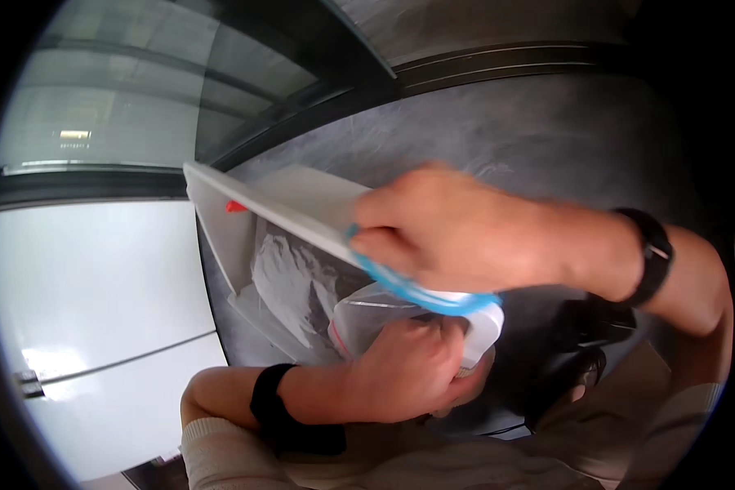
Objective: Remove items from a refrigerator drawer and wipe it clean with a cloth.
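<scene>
Blurred by motion, my right hand [429, 226] is closed around part of a bright blue strip [416, 294] that curves across the front of it. Below it, my left hand [410, 367] has its fingers curled at a white plastic loop-shaped piece [487, 334]; how far they wrap around it is partly hidden. Clear plastic [364, 303] with a thin red line at its edge lies between the two hands. Left of my hands stands a pale, panelled open container [269, 202], with a crumpled whitish mass [288, 282] behind clear film and a small red piece [236, 207] inside.
A dark-framed glass door [251, 67] rises at the upper left, and a dark floor track [496, 64] runs from it. Glossy white cabinet fronts [98, 294] stand on the left. Below is mottled grey floor [563, 135], with a dark shoe [594, 324] at right.
</scene>
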Demonstrator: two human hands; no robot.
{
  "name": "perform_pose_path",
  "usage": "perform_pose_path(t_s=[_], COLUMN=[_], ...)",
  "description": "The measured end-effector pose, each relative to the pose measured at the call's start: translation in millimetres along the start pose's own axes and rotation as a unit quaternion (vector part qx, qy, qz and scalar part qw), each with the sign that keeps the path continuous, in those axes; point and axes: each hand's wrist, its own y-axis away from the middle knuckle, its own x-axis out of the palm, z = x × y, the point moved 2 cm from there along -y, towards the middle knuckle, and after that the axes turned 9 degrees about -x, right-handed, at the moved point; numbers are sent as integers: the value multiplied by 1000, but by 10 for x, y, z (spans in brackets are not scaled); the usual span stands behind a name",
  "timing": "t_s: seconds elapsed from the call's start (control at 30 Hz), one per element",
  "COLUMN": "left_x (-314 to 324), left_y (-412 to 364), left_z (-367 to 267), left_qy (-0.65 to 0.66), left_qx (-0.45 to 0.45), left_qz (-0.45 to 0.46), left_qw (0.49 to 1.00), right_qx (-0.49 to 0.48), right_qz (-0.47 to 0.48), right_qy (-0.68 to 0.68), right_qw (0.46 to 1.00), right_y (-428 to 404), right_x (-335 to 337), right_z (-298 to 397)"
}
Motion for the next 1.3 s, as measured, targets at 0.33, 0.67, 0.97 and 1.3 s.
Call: perform_pose_path(t_s=[0.33, 0.67, 0.97, 1.3], left_x=[-322, -244, -88, 47], left_y=[-145, -392, -361, -538], left_z=[227, 135, -9, 58], left_qy=[107, 108, 132, 200], left_qx=[-89, -121, -137, -158], left_qz=[12, -9, 13, -24], left_qw=[990, 987, 982, 967], right_qx=[109, 186, 106, 116], right_qz=[-103, -215, -233, -254], right_qy=[-211, -489, -464, -447], right_qw=[966, 824, 848, 850], right_y=[861, 1105, 1264, 1305], right_x=[-216, -131, 229, 251], right_z=[-63, -256, -185, -417])
